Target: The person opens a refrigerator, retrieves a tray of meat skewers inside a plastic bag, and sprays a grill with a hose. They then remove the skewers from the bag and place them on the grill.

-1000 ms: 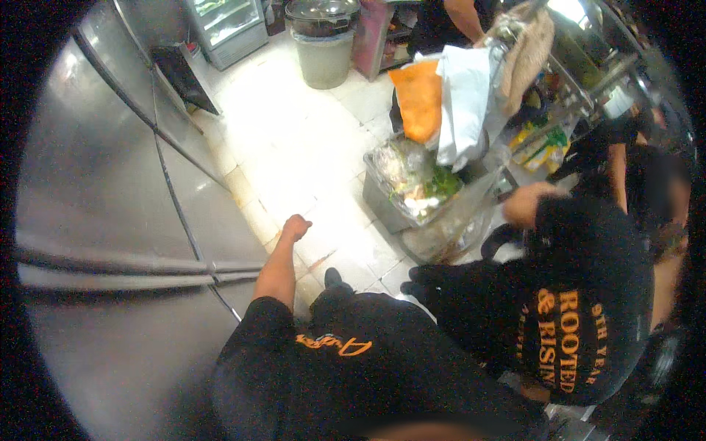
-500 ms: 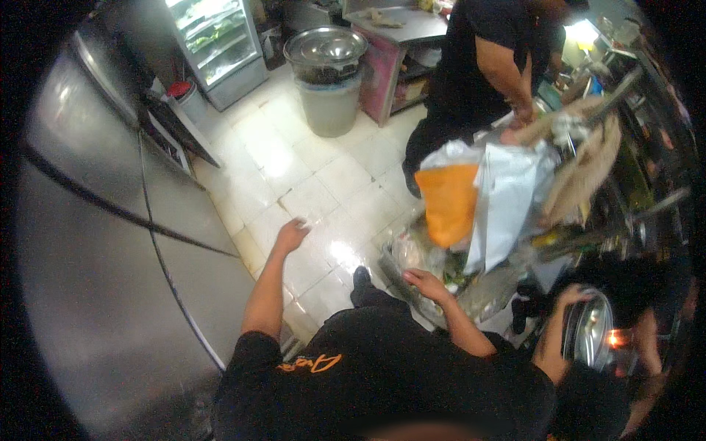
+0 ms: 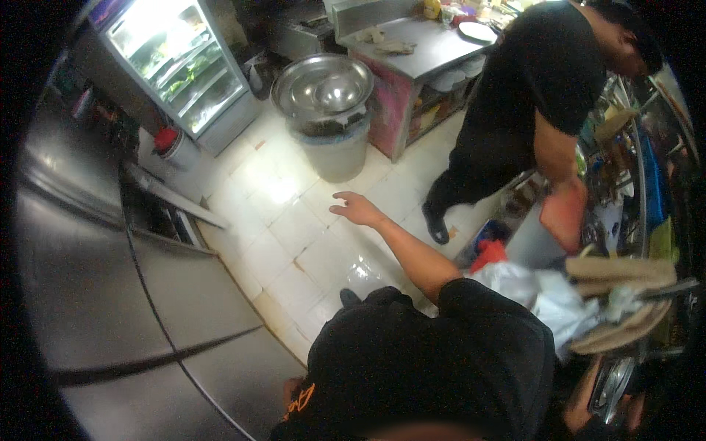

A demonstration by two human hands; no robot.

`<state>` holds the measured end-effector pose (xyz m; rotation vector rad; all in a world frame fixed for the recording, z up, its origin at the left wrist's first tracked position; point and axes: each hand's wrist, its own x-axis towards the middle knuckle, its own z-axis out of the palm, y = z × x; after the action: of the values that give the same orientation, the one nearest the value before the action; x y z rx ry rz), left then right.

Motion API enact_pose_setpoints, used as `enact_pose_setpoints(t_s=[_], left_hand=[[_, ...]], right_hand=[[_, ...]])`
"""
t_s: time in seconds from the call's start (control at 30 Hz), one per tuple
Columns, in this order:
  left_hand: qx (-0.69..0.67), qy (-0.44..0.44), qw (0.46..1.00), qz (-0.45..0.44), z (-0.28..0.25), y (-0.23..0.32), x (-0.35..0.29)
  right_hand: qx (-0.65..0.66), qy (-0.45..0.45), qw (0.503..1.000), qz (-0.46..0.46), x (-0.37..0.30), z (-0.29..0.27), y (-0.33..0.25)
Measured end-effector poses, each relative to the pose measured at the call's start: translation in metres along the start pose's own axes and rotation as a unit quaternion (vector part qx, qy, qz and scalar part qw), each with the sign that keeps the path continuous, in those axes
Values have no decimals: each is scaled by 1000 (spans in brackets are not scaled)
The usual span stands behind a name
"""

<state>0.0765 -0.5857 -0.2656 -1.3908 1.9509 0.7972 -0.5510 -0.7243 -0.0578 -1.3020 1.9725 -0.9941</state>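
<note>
My right hand [image 3: 356, 209] reaches out ahead over the tiled floor [image 3: 312, 257], its fingers apart and nothing in them. Beyond it, nearest to the hand, stands a tall whitish bin [image 3: 334, 154] with a wide shiny metal bowl [image 3: 290, 84] on top. Only a small patch of skin shows by my dark shirt [image 3: 434, 360] on the left side; my left hand itself is out of sight.
Steel refrigerator doors [image 3: 198, 294] line my left. Ahead are a lit glass-door fridge [image 3: 187, 81], a red-topped bucket [image 3: 176, 153] and a metal-topped counter [image 3: 412, 44]. A co-worker [image 3: 507, 110] bends over a cluttered counter at right, near plastic bags [image 3: 548, 294].
My right hand has swung forward and left, away from the bagged things. My left hand has dropped out of view. I have moved ahead, and the bin and glass-door fridge look nearer.
</note>
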Motion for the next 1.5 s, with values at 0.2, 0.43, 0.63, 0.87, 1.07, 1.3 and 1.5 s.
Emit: enact_pose_setpoints(t_s=[0.2, 0.43, 0.63, 0.87, 1.07, 1.3, 1.5], left_hand=[[-459, 127, 870, -131, -157, 109, 96], [-399, 295, 855, -152, -335, 247, 131], [-339, 211, 895, -200, -182, 280, 133], [-398, 222, 802, -387, -197, 363, 55], [-489, 285, 704, -430, -129, 380, 17], [-577, 355, 522, -519, 18, 440, -10], [-611, 378, 383, -580, 106, 442, -88]], right_hand=[[-63, 38, 997, 4, 203, -131, 89], [-294, 209, 933, 4, 410, -295, 173], [-333, 60, 935, -108, 540, -322, 225], [-230, -96, 950, -189, 521, -148, 138], [-152, -311, 907, -240, 436, 4, -10], [-81, -549, 797, -237, 286, 104, -168], [-49, -691, 655, -303, 6, 218, -287]])
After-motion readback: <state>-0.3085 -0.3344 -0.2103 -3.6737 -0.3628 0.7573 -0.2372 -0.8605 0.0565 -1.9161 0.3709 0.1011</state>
